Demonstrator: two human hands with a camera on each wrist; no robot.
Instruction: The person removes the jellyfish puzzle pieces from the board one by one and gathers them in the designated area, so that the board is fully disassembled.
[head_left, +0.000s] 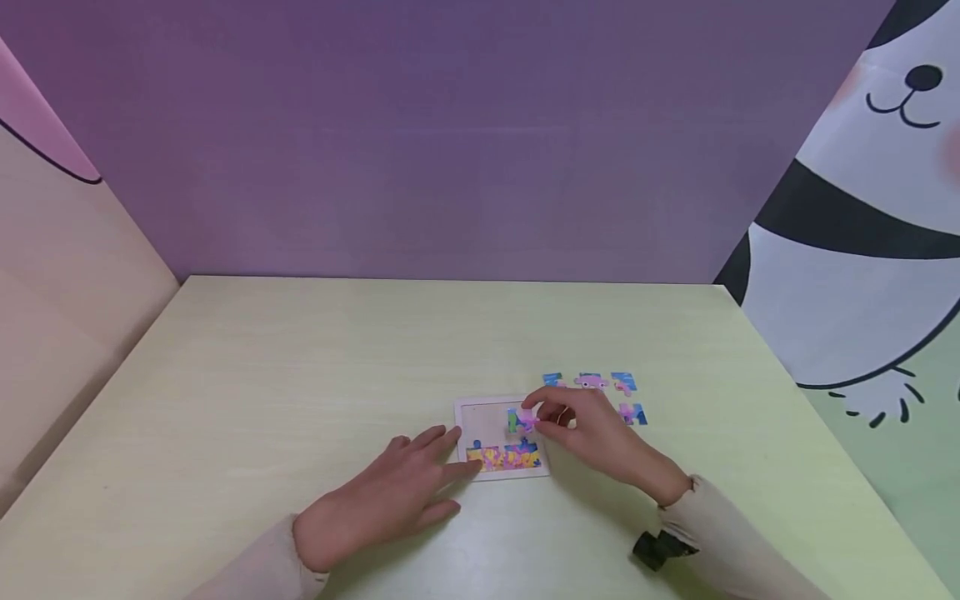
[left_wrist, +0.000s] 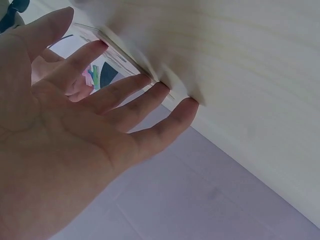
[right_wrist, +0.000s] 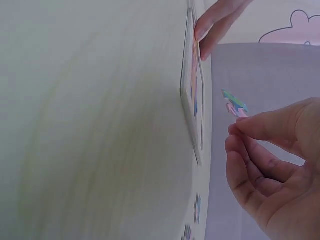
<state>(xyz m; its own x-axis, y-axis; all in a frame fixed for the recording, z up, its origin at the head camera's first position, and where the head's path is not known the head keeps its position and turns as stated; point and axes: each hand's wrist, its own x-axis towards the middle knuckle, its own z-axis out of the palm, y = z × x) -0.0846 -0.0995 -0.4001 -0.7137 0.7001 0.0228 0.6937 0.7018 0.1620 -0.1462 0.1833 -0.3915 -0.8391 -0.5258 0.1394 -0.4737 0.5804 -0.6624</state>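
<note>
A white-rimmed puzzle frame lies on the table, its near row filled with yellow and pink jigsaw pieces. My left hand rests at the frame's left side with fingers spread, one fingertip over the near left corner. In the left wrist view its fingers are extended and hold nothing. Above the frame's right part, my right hand pinches a jigsaw piece in pink, green and blue between thumb and fingertips. The right wrist view shows that piece raised off the board.
Several loose jigsaw pieces lie beyond and right of the frame, some partly behind the right hand. A black object sits at the right sleeve's cuff. The purple wall borders the table's far edge.
</note>
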